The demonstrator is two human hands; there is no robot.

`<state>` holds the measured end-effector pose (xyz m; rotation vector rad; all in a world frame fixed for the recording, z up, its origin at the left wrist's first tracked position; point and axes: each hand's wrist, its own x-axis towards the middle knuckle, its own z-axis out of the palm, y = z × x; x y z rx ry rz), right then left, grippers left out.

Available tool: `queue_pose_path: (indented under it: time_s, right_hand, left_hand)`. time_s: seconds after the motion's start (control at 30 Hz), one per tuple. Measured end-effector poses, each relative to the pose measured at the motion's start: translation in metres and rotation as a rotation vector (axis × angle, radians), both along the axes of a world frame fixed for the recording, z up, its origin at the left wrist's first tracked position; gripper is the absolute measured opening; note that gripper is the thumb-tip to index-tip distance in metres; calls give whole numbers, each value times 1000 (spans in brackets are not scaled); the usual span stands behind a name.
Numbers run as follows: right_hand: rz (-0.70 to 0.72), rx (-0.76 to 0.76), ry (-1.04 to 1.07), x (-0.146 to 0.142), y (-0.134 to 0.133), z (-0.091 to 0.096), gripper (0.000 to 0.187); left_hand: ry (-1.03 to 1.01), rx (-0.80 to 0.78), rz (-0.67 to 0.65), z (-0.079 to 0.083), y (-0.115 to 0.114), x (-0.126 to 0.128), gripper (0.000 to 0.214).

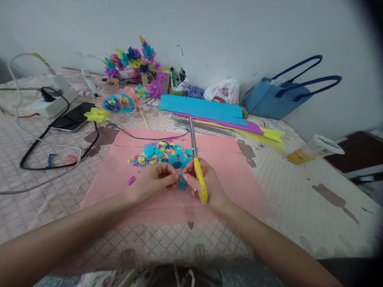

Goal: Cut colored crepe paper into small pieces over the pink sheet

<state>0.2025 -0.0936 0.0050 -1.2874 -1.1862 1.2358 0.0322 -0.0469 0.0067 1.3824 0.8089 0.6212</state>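
- We are pinching a small blue paper piece (182, 184) between both hands, low over the near middle of the pink sheet (233, 167).
- Our left hand (151, 184) is closing its fingers on the piece's left edge. Our right hand (206, 185) is nipping the other edge with thumb and forefinger.
- The remaining right fingers are wrapping the yellow handle of the scissors (197, 167). Their blades are lying together and pointing away across the sheet, probably to keep the fingertips free.
- A pile of scraps (163, 153) is sitting on the sheet's far half, just beyond our hands and touching the blades' left side.
- Past the sheet's far edge, long paper strips (203, 108) are lying flat, with paper flowers (131, 63) behind.
- Left of the sheet, cables (60, 155) are looping around a phone (73, 116).
- Right of the sheet, a plastic cup (314, 149) is lying tipped on the table (299, 187), well apart from our hands.
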Motion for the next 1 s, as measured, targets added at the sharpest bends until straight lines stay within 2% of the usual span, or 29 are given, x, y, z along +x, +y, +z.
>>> queue_pose_path:
  time_s: [0.43, 0.77, 1.0]
  right_hand:
    - [-1, -12, 1, -2, 1, 0, 31]
    - [-31, 18, -17, 0, 0, 2, 31]
    - [-40, 40, -15, -1, 0, 3, 29]
  left_hand:
    - [42, 195, 31, -6, -2, 0, 20]
    - [15, 34, -9, 0, 0, 0, 23]
    - [-59, -77, 30, 3, -3, 1, 23]
